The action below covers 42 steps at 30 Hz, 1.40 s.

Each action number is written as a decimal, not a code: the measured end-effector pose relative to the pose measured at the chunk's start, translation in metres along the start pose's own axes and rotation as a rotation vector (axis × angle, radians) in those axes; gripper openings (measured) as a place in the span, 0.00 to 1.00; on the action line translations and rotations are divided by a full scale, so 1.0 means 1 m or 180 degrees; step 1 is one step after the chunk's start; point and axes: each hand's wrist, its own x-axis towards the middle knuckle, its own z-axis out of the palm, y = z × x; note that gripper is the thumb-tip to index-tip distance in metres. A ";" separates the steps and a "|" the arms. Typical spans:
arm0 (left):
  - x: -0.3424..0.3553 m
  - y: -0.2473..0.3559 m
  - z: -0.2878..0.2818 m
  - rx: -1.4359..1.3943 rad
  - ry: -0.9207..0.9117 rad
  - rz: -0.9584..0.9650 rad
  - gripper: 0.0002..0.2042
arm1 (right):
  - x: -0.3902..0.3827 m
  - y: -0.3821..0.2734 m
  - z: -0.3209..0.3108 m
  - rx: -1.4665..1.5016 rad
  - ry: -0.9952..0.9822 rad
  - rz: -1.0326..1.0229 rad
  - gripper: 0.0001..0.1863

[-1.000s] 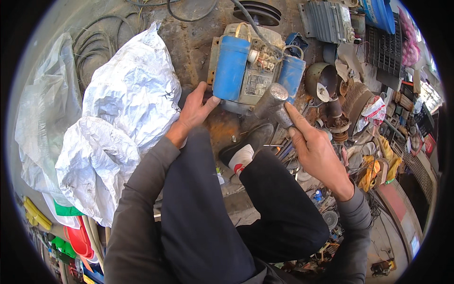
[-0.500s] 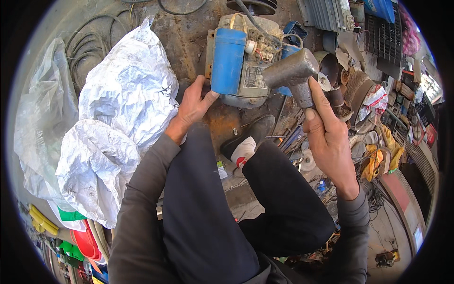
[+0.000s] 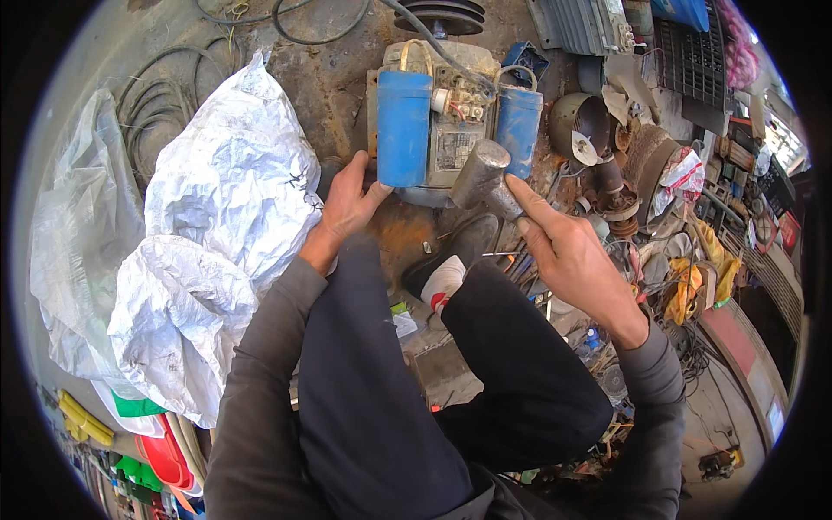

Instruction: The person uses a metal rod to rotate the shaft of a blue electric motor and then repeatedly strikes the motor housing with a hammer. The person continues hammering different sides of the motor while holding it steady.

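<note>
Bright, soft daylight — crumpled white plastic sack (image 3: 230, 165) v. bright, upper-rt rim blown out; fisheye bends edges, corners blk — dark fabric trousers (image 3: 360, 373) lose detail.

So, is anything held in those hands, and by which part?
The right hand grips a grey, cylinder-headed metal hammer by its handle, near the head. The left hand is beside a blue cylinder; any grip there is unclear.

Brings the hammer (image 3: 482, 177) in the right hand (image 3: 576, 256) back down from its lift of half a second ago, carrying it closer to the left hand (image 3: 347, 204). Hangs its head over the lower end of the motor (image 3: 455, 149), between both hands. Uncovers the blue cylinder (image 3: 519, 124) beyond the right fingertips, mostly hidden during the lift.
</note>
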 end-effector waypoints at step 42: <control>0.035 -0.034 0.023 -0.3359 0.0789 -0.1548 0.16 | 0.124 0.176 0.105 0.4241 0.1365 0.0514 0.13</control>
